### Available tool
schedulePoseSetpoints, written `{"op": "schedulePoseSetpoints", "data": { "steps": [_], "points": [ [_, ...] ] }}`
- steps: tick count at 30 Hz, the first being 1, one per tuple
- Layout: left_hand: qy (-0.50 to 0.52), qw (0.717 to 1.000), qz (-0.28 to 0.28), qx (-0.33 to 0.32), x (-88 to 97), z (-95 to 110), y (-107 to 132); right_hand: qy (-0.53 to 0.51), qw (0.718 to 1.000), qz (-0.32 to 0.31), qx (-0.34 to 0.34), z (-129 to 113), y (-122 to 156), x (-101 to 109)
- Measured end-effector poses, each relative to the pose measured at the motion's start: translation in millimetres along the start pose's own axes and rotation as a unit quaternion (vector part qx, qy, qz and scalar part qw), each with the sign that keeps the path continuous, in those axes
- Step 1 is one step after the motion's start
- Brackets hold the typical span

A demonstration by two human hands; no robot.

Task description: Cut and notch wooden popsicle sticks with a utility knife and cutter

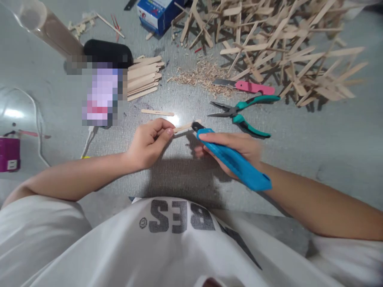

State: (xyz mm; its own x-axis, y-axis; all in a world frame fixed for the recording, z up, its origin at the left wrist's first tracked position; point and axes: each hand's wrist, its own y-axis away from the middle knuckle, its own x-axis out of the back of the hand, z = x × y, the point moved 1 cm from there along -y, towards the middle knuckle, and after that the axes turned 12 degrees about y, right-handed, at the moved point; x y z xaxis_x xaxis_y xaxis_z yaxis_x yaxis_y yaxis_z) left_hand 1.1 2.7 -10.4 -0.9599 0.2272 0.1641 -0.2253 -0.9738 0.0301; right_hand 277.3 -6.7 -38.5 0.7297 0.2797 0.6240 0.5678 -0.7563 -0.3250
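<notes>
Between the thumb and fingers of my left hand is one end of a pale wooden craft stick, which points right. My right hand is wrapped round a blue-handled tool. Its short black head meets the far end of that stick; the exact kind of tool cannot be made out. Just beyond my left hand, a second craft stick lies flat on the grey table. Pliers with green and black handles rest with jaws apart, past my right hand.
Behind the pliers lies a pink-handled blade beside wood shavings. A large heap of craft sticks covers the back right. Stacked sticks, a phone, a black case and a blue box stand further left and back.
</notes>
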Motion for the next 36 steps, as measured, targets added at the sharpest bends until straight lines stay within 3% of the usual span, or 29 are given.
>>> {"op": "schedulePoseSetpoints", "data": {
  "steps": [6, 10, 13, 17, 21, 28, 33, 36],
  "points": [
    [0.109, 0.993, -0.022, 0.029, -3.8, -6, -1, -0.095, 0.98, 0.152, 0.084, 4, -19, -1],
    [0.156, 0.985, -0.06, 0.047, -6.0, -6, -2, -0.079, 0.975, 0.189, 0.086, -2, -11, -1],
    [0.168, 0.982, -0.071, 0.051, -7.0, -6, -2, -0.127, 0.978, 0.16, 0.05, -11, -4, -4],
    [0.161, 0.982, -0.094, 0.043, -8.6, -6, -2, -0.263, 0.96, 0.086, 0.037, -18, -4, -1],
    [0.17, 0.978, -0.11, 0.049, -8.8, -4, -1, -0.277, 0.96, 0.028, 0.018, -16, -6, 3],
    [0.185, 0.972, -0.131, 0.063, -8.1, -1, -1, -0.338, 0.938, 0.078, 0.019, -13, -4, -3],
    [0.19, 0.971, -0.126, 0.066, -8.9, -1, -1, -0.369, 0.927, 0.027, -0.064, -18, -1, 4],
    [0.187, 0.972, -0.122, 0.069, -8.8, 0, -1, -0.378, 0.922, 0.025, -0.073, -18, -1, 4]
  ]
}}
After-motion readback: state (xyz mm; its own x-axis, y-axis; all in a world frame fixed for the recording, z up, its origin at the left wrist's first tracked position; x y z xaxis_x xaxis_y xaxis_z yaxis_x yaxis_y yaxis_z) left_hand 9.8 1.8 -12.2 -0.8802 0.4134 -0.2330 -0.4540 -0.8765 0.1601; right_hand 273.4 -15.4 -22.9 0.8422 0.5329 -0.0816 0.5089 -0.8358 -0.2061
